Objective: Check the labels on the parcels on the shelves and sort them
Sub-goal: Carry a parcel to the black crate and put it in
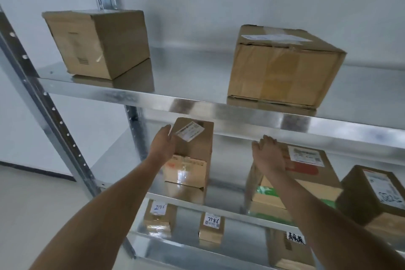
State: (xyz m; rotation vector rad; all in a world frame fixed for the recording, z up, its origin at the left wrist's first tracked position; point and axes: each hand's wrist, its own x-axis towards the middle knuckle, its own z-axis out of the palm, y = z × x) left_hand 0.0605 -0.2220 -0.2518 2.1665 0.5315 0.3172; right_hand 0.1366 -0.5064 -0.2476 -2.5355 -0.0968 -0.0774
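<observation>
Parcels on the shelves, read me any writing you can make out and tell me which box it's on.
"7786": handwritten, upside down, on the bottom-shelf left box.
"7786": same, on the bottom-shelf middle box.
Printed labels on the tall box, the wide box and the far-right box: too blurred to read.

"7786" handwritten – left bottom-shelf parcel [158, 218], again – neighbouring parcel [211, 228]

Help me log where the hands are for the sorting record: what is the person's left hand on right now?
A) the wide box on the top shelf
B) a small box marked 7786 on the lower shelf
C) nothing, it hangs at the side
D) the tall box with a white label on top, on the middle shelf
D: the left hand lies against the left side of the tall box on the middle shelf, beside its white label, with fingers fairly straight.
</observation>
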